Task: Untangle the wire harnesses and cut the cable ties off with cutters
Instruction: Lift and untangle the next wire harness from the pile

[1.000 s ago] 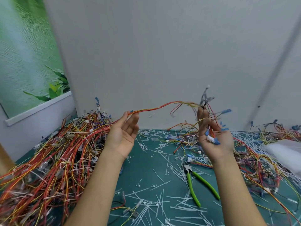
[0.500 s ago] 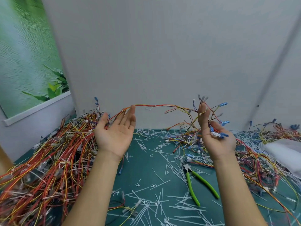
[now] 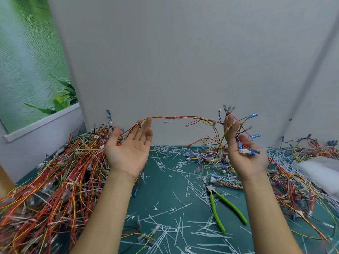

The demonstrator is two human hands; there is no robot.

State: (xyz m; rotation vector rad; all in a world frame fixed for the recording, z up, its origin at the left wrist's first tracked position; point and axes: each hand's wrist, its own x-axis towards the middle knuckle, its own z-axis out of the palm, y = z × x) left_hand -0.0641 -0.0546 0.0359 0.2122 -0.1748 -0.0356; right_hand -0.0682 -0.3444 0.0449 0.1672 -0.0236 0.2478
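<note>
A wire harness (image 3: pixel 183 117) of red, orange and yellow wires spans between my two raised hands. My left hand (image 3: pixel 129 151) is palm up with straight fingers, and the harness lies over its fingertips. My right hand (image 3: pixel 242 153) is also palm up with its fingers straight. The harness's blue and white connectors (image 3: pixel 247 151) lie in that palm, and more wire ends stick up behind the fingers. The green-handled cutters (image 3: pixel 220 206) lie on the mat below my right forearm, apart from both hands.
A large pile of tangled harnesses (image 3: pixel 51 180) fills the left side. Cut white cable ties (image 3: pixel 165 222) litter the green mat (image 3: pixel 165 182). More harnesses (image 3: pixel 302 189) and a white bag (image 3: pixel 321 171) lie at the right. Grey walls stand close behind.
My left hand has turned palm up and spread open. My right hand's fingers have uncurled from around the connectors. The harness between them has straightened.
</note>
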